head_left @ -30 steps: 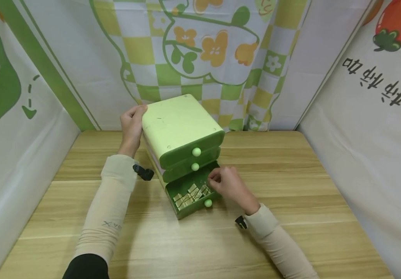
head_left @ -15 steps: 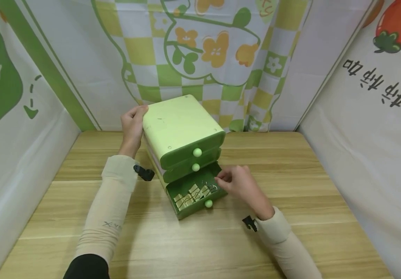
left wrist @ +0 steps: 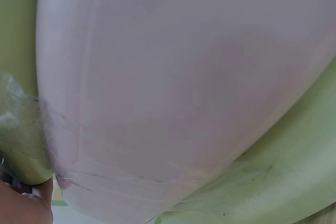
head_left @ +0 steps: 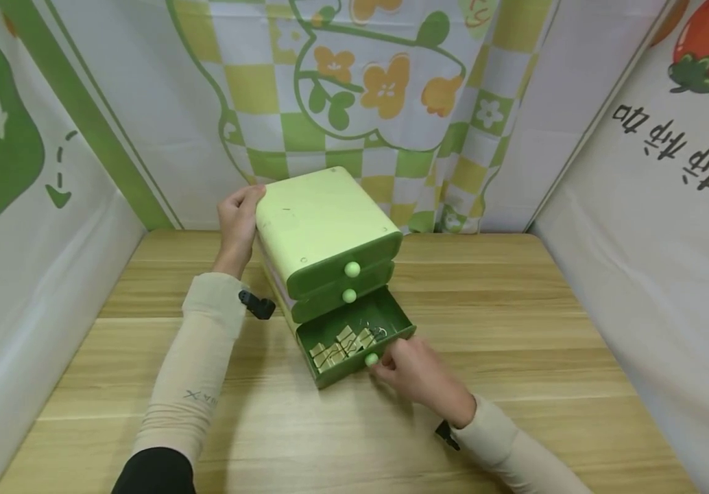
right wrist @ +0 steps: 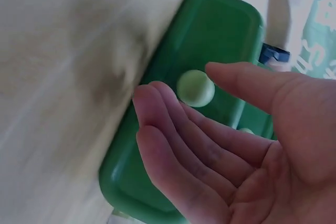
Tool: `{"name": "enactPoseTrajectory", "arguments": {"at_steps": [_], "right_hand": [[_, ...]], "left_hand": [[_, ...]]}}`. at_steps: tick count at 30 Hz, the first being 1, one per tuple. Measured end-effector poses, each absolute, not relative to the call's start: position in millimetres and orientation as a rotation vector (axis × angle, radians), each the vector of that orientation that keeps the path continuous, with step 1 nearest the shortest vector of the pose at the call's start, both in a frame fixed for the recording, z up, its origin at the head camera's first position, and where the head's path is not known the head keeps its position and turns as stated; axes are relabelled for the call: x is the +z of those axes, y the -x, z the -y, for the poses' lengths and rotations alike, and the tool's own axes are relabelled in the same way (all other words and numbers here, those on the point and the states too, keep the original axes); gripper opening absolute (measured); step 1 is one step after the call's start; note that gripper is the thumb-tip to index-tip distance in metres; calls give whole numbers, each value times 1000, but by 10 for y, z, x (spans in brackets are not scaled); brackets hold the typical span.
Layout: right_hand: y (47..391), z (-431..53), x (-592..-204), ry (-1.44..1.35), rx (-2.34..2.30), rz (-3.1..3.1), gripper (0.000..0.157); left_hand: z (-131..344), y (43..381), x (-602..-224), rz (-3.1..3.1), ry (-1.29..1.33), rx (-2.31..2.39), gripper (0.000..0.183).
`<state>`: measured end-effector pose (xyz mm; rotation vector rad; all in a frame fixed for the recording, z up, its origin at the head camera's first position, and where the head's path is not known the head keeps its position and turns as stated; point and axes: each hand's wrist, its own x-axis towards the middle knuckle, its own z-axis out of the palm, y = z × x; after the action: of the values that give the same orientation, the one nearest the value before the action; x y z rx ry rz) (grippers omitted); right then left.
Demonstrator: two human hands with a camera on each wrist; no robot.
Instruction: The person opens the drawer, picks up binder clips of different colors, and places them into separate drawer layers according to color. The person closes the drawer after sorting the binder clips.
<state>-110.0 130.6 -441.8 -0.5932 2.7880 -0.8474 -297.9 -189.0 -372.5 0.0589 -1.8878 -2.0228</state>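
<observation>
A light green box of stacked drawers (head_left: 323,213) stands on the table, its lowest drawer (head_left: 394,312) pulled out. Gold binder clips (head_left: 332,353) and some small wire-like pieces lie inside that drawer. My left hand (head_left: 237,223) holds the box's upper left back edge, its thumb on top; the left wrist view mostly shows the box's pinkish side wall (left wrist: 168,87) with clear tape. At the lowest drawer's round knob (right wrist: 196,88), my right hand (head_left: 419,374) has its thumb and curled fingers to either side, pinching it.
Two upper drawers with round knobs (head_left: 352,269) sit above the drawn-out one. The wooden table (head_left: 515,343) spreads around the box, with a patterned curtain (head_left: 379,103) behind and printed cloth walls at both sides.
From over the clips in the drawer, my right hand has drawn back and down to the drawer's knob. The left hand keeps its hold on the box.
</observation>
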Motion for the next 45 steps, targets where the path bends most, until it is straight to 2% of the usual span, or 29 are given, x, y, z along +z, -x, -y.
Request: {"name": "enactPoseTrajectory", "arguments": {"at_steps": [3, 10, 14, 18, 20, 25, 28, 31, 33, 45], "right_hand": [[1115, -1281, -4460, 606, -863, -2811, 12], [1149, -1213, -4509, 677, -873, -2864, 21], [1150, -1194, -4497, 667, -856, -2887, 11], [1164, -1182, -4466, 648, -818, -2906, 35], [1182, -1173, -4452, 656, -796, -2918, 39], [1250, -1128, -4429, 681, -790, -2918, 28], [1302, -1094, -4425, 675, -787, -2914, 32], [1360, -1063, -4423, 659, -764, -2917, 46], [1402, -1041, -4423, 656, -763, -2922, 49], [1632, -921, -4481, 688, -818, -2956, 48]], "left_hand": [[1890, 2976, -3723, 1880, -54, -2031, 36], [1900, 2967, -3727, 1864, -66, -2038, 34], [1892, 2968, -3722, 1877, -76, -2032, 35], [1882, 2969, -3708, 1880, -84, -2033, 36], [1879, 2968, -3705, 1875, -84, -2034, 36], [1872, 2963, -3706, 1866, -68, -2028, 36], [1871, 2961, -3709, 1850, -61, -2036, 35], [1876, 2960, -3711, 1848, -61, -2038, 35], [1880, 2961, -3708, 1851, -66, -2039, 35], [1888, 2963, -3714, 1877, -66, -2038, 37]]}}
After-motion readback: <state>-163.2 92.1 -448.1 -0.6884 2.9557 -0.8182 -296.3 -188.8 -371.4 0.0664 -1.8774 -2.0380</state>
